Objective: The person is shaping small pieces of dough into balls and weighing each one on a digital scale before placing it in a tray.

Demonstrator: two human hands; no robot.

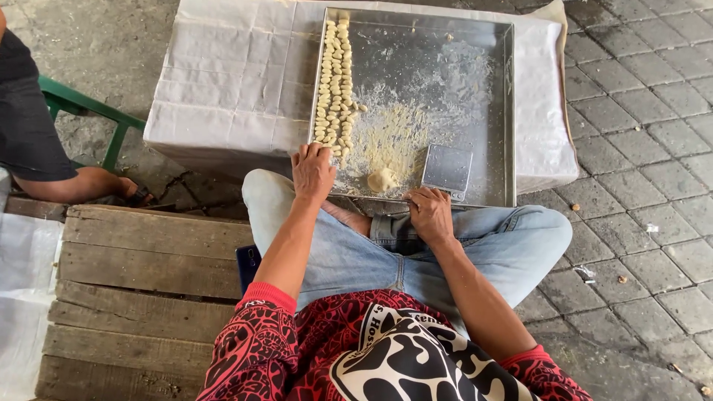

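1. Dough ball [382, 179], small and pale, sits at the near edge of the metal tray [486, 111], between the two hands.
2. Left hand [313, 172] lies palm down on the near left part of the tray. Its fingers are loosely curled, and the fingertips touch the near end of the dough pieces. I cannot tell if it pinches one.
3. Right hand [429, 214] rests on the near rim of the tray, fingers curled over the edge. It sits just beside the small scale [447, 170] and holds nothing else that I can see.
4. Little dough pieces [334, 82] lie in long rows down the left side of the tray, from far to near.
5. Loose flour [401, 134] is spread across the middle of the tray.
6. The tray stands on a box with a white cloth [223, 82] over it.
7. The person sits on a wooden pallet [141, 282], in blue jeans and a red patterned shirt.
8. Another person's leg [82, 184] shows at the far left.
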